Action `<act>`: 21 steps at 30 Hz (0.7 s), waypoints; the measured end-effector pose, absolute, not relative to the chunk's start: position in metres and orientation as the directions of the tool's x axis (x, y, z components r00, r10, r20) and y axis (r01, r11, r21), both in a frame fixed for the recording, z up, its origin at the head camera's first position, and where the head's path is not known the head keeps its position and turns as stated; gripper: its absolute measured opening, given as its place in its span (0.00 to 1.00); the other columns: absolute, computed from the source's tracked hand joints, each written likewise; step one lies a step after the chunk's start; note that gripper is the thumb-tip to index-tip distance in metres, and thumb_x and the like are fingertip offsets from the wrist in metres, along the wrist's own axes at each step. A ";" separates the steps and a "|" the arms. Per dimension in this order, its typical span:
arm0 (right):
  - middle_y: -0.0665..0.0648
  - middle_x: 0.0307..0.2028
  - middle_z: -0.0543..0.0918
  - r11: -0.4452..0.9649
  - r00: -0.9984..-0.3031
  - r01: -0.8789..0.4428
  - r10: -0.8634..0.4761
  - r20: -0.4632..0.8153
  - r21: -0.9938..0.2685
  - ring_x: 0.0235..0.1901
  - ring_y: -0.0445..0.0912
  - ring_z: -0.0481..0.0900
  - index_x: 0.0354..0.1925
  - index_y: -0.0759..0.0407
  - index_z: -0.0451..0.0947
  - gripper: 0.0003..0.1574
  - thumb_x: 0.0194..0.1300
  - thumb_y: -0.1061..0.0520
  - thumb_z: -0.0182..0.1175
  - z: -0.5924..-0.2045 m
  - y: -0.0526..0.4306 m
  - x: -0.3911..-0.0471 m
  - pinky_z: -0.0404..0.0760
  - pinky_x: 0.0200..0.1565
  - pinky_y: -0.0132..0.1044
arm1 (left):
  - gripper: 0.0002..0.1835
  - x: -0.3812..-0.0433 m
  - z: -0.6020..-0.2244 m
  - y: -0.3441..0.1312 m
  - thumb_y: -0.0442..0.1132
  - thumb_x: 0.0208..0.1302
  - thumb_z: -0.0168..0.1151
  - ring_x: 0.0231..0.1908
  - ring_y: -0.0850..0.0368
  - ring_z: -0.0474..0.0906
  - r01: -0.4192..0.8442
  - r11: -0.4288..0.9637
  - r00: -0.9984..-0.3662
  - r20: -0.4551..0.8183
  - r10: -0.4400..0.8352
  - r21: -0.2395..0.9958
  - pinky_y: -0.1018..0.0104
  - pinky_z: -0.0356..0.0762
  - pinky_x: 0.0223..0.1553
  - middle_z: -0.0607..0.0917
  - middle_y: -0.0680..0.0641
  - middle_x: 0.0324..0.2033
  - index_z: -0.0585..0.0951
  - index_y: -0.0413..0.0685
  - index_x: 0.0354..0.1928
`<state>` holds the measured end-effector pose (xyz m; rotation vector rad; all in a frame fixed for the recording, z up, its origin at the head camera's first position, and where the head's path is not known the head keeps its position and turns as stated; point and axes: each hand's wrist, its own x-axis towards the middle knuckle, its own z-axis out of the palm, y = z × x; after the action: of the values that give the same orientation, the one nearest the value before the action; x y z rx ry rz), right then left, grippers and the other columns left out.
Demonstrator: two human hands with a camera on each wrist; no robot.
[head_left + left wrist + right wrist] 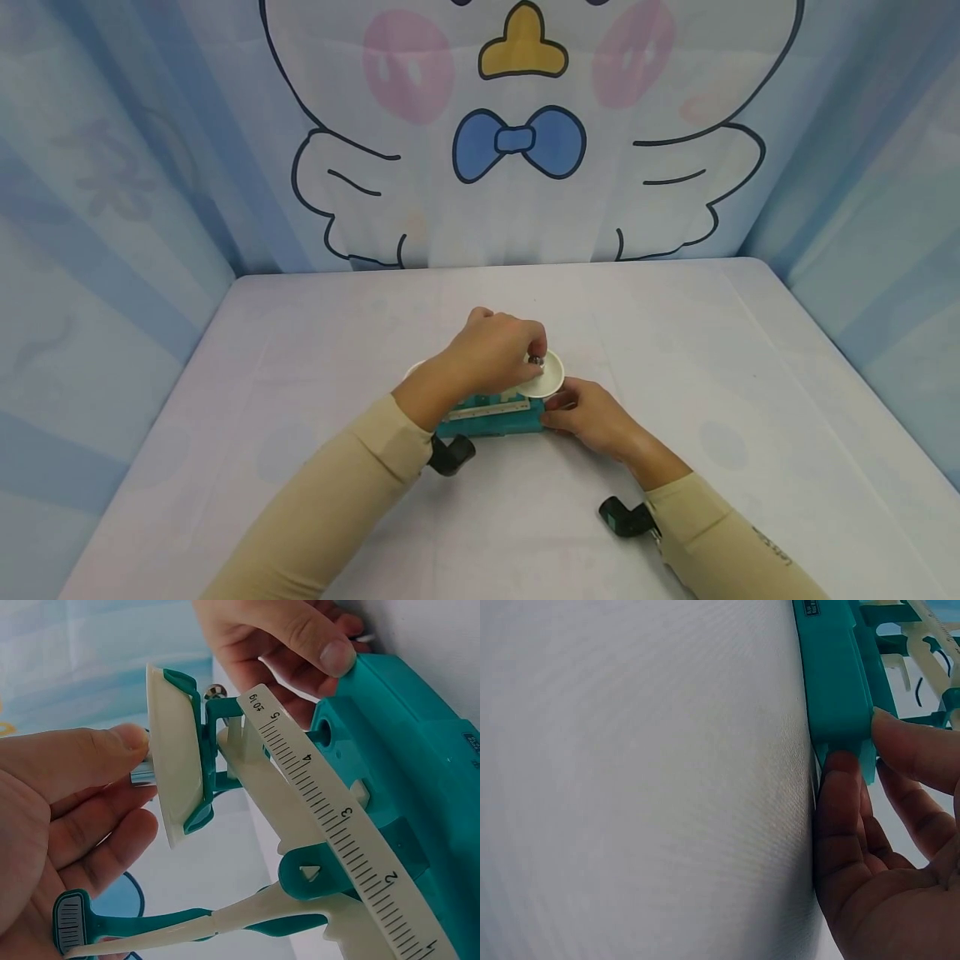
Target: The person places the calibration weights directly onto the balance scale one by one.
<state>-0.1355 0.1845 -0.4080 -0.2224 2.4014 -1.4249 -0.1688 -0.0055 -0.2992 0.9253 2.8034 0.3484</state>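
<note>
A teal and cream balance scale (pixel 491 423) stands on the table, with a cream ruler strip (pixel 330 802) along its front. My left hand (pixel 491 350) reaches across it and pinches a small shiny metal weight (pixel 142 778) at the right-hand pan (pixel 553 377). In the left wrist view, thumb and fingertips are right at the pan's surface and hide most of the weight. At the right end of the teal base (pixel 838 675), my right hand (pixel 596 418) grips the edge, thumb on top and a finger beneath. My left forearm partly covers the left-hand pan (pixel 414 368).
A pale cloth covers the table (pixel 337 500), which ends at a curtain (pixel 517 217) printed with a cartoon figure. Black wrist cameras stick out below the left cuff (pixel 453 456) and beside the right cuff (pixel 624 517).
</note>
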 end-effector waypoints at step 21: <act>0.60 0.44 0.81 0.486 -0.931 0.042 -0.297 -0.210 -0.873 0.42 0.50 0.79 0.57 0.71 0.74 0.24 0.64 0.63 0.65 -0.407 0.184 -0.135 0.83 0.44 0.41 | 0.13 -0.169 -0.299 -0.009 0.47 0.68 0.66 0.47 0.58 0.78 0.552 0.773 -0.795 -0.082 0.601 0.312 0.47 0.63 0.61 0.86 0.55 0.47 0.82 0.55 0.51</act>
<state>-0.1349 0.1840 -0.4072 -0.2149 2.4030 -1.4245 -0.1695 -0.0094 -0.2987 0.9149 2.7894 0.4081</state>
